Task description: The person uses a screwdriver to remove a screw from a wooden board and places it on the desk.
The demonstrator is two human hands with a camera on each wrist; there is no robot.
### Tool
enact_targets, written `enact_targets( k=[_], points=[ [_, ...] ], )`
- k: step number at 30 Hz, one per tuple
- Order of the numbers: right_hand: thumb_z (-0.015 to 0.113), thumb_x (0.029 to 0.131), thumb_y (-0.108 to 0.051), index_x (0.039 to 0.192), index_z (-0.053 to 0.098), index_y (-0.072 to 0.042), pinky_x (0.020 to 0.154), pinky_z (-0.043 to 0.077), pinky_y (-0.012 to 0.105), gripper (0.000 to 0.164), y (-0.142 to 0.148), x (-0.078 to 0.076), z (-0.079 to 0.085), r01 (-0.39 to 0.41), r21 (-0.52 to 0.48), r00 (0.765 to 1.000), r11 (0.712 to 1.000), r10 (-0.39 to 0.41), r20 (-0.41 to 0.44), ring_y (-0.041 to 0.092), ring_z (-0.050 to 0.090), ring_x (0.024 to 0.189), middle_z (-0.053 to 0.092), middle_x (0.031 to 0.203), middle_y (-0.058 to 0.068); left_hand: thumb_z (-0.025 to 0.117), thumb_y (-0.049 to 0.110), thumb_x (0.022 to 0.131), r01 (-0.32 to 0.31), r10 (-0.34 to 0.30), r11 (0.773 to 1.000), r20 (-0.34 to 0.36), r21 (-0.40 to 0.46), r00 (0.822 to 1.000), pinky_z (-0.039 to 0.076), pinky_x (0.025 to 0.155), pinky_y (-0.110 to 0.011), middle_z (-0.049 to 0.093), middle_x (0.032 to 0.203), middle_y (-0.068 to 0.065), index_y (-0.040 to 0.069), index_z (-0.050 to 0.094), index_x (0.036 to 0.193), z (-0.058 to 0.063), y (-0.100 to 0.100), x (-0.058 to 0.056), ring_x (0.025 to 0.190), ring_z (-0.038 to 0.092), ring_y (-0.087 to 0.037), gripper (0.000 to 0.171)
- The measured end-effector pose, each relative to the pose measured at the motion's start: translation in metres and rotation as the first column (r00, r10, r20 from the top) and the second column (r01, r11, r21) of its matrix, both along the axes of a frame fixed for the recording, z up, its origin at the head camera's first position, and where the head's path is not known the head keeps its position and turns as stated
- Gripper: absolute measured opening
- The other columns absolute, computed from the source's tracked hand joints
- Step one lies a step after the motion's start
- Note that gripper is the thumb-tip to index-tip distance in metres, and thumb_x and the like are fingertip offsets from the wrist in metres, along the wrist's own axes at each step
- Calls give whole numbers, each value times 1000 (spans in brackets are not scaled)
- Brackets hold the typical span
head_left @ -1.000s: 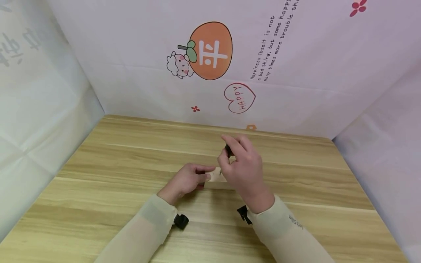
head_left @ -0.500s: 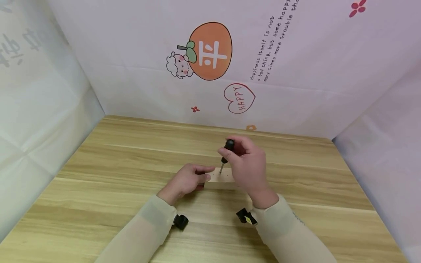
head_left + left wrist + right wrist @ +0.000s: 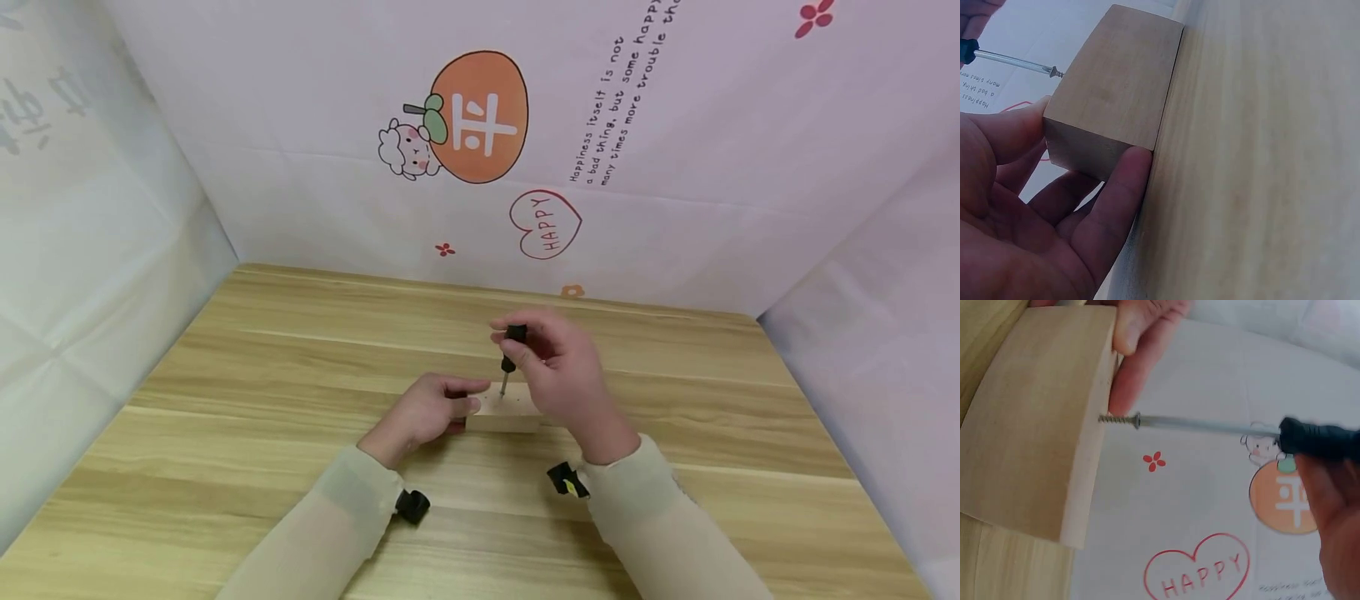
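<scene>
A pale wooden block (image 3: 504, 423) rests on the table, with small dark holes in its top face. My left hand (image 3: 427, 410) grips the block's left end, thumb at the top edge and fingers at the end face, as the left wrist view shows. My right hand (image 3: 566, 371) holds a screwdriver (image 3: 509, 358) by its black handle, shaft pointing down. In the right wrist view the screwdriver's tip sits in the head of a screw (image 3: 1119, 419). The screw's point is in the block's top face, and much of its thread shows above the wood.
The wood-grain table (image 3: 300, 350) extends around the block on all sides. White printed cloth (image 3: 300, 167) stands behind it and at both sides. Black wrist camera mounts (image 3: 412, 506) hang at both cuffs.
My right hand has shifted its grip round the screwdriver handle, first uncovering the shaft and then tilting the handle slightly left and more upright. The left hand and block have stayed in place.
</scene>
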State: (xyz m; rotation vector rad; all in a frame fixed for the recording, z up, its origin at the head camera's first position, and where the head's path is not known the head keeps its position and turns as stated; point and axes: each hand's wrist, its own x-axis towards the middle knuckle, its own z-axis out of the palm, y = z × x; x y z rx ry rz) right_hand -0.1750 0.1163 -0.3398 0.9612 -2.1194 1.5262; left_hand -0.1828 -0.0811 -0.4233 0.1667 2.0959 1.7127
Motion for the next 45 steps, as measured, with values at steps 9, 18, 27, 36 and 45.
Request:
enact_targets(
  k=[9,18,27,36,45],
  points=[
    [84,79,0,107,74,-4,66,56,25,30,-14,6,-2,291,-58,943,955,-296,-153,19,65,79,61,91,6,65,13,99,4,-4,1000,1,4,1000,57,79,-36,59,135,-4,16,70,128,-3,0,-1,103,59,-19,30],
    [71,88,9,123,67,-1,76,58,35,37,1,1,4,24,-107,994,994,-12,109,23,71,87,67,101,13,65,13,99,3,-3,1000,-4,-3,1000,57,79,-36,60,134,-3,16,71,128,-3,0,-1,105,59,-20,30],
    [74,85,10,114,69,2,75,58,34,31,6,-4,-1,43,-43,996,998,-47,-81,25,71,86,70,102,12,65,14,98,6,-6,1000,-7,-7,1000,57,79,-36,60,133,-2,18,71,127,-4,-1,-2,104,59,-19,29],
    [88,74,-2,106,77,-1,69,57,24,34,-8,6,5,318,-18,926,948,-314,-210,18,67,73,64,87,6,65,12,98,4,-3,1000,-7,23,1000,57,79,-36,59,135,-6,14,70,128,-2,-1,-1,103,59,-20,30],
    [83,79,0,107,76,-3,70,56,21,29,-5,11,12,326,14,944,945,-324,-66,14,69,79,70,94,4,66,12,98,-3,3,1000,14,12,1000,57,79,-36,60,133,-5,15,71,127,-1,0,-1,103,59,-21,30]
  ],
)
